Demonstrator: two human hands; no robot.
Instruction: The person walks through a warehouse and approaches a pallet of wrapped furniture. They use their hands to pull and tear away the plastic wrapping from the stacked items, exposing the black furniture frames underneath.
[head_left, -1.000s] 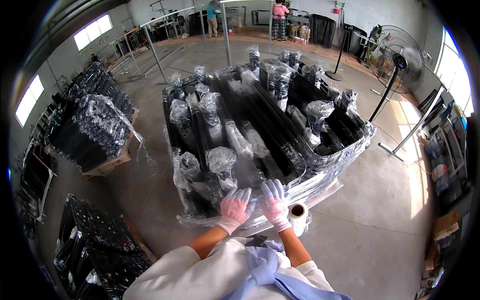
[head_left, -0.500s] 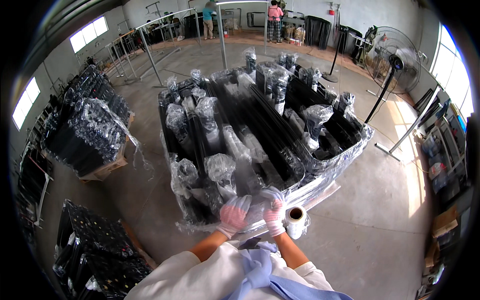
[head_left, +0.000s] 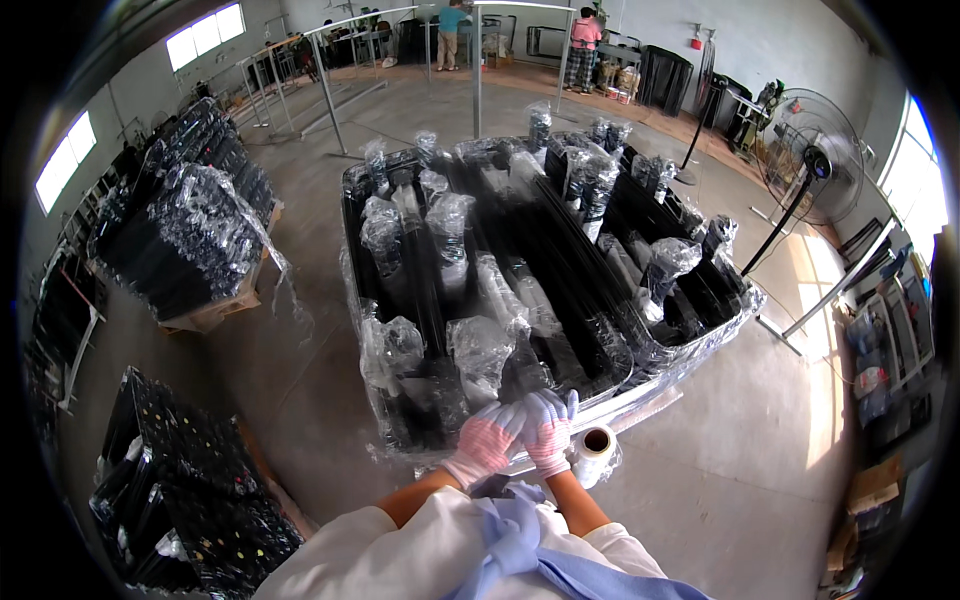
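Observation:
Both my hands wear white and pink gloves and meet at the near edge of a large stack of black metal frame parts (head_left: 560,270). Clear stretch film (head_left: 650,385) wraps the stack's sides. My left hand (head_left: 488,440) is closed, its bent fingers on film at the edge. Right beside it, my right hand (head_left: 546,432) is also closed on the film, with one digit sticking up. The film between their fingers is hard to make out. Close to my right hand stands a roll of stretch film (head_left: 594,458), its brown core facing up.
A film-wrapped black stack (head_left: 200,230) sits on a wooden pallet at left. Below it is another black stack (head_left: 190,480). A large standing fan (head_left: 815,165) is at right, cardboard boxes (head_left: 872,487) at lower right. Two people (head_left: 452,35) work at the back wall near metal racks.
My hands have drawn closer together and now touch along the near edge. The whole view has shifted slightly, so the stack appears further right.

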